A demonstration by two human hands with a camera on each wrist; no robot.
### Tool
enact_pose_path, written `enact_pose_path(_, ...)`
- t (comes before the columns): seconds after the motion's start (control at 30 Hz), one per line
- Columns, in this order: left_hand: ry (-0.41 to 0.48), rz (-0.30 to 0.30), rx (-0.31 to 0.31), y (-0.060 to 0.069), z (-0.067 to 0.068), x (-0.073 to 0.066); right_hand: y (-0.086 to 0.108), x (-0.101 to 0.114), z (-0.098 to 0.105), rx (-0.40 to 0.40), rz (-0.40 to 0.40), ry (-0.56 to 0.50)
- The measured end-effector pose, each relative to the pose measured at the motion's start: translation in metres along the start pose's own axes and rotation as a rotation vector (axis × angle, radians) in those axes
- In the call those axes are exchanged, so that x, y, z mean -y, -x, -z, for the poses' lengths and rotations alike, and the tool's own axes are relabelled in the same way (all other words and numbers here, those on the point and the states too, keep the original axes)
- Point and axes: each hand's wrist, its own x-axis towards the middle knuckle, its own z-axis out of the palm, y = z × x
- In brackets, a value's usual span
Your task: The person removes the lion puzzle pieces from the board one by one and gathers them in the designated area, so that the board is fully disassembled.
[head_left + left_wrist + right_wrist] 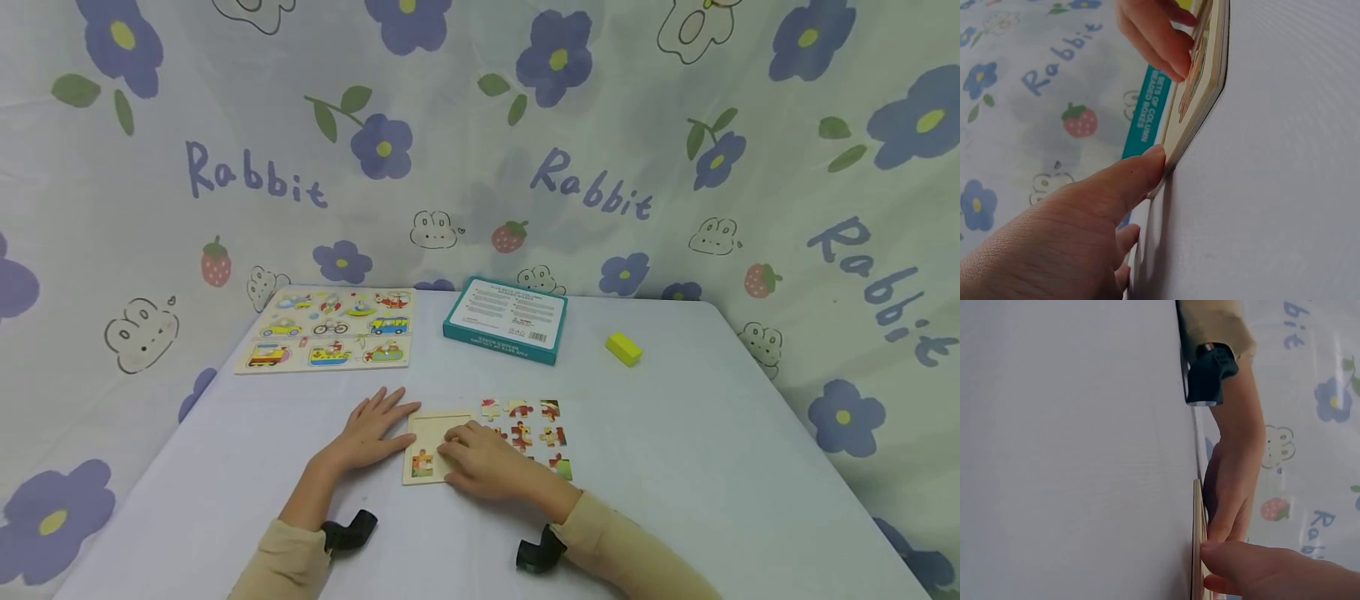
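A shallow wooden puzzle tray (438, 423) lies on the white table with one jigsaw piece (422, 464) in its near left corner. My left hand (369, 435) lies spread at the tray's left side, its thumb touching the edge in the left wrist view. Over the tray, my right hand (491, 467) has bent fingers, their tips low beside the piece. Whether something is pinched beneath those fingertips is hidden. Several loose jigsaw pieces (521, 435) lie in rows right of the tray, partly covered by the right hand.
At the back left lies a picture board of vehicles (330, 329). A teal-and-white box (510, 318) sits at the back middle, and a yellow block (624, 349) lies to its right. Behind the table hangs a patterned cloth (465, 167).
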Motion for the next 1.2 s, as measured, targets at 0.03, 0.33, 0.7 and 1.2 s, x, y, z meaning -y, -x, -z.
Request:
enact_pose_path(0.03,-0.001,-0.001,0.0,0.0,0.0,0.0,-0.002,0.001,-0.001,0.0,-0.001,0.012)
enact_pose_path(0.33,-0.001,-0.022,-0.016,0.0,-0.001,0.002,-0.011,0.007,-0.012,0.007,-0.058,0.012)
enact_pose_path(0.7,0.001,-0.031,-0.03,0.0,0.0,0.001,-0.018,0.013,-0.014,-0.071,-0.084,-0.2)
enact_pose_path(1.2,-0.008,-0.037,-0.04,-0.001,-0.003,0.004,-0.025,0.019,-0.017,-0.108,-0.177,-0.292)
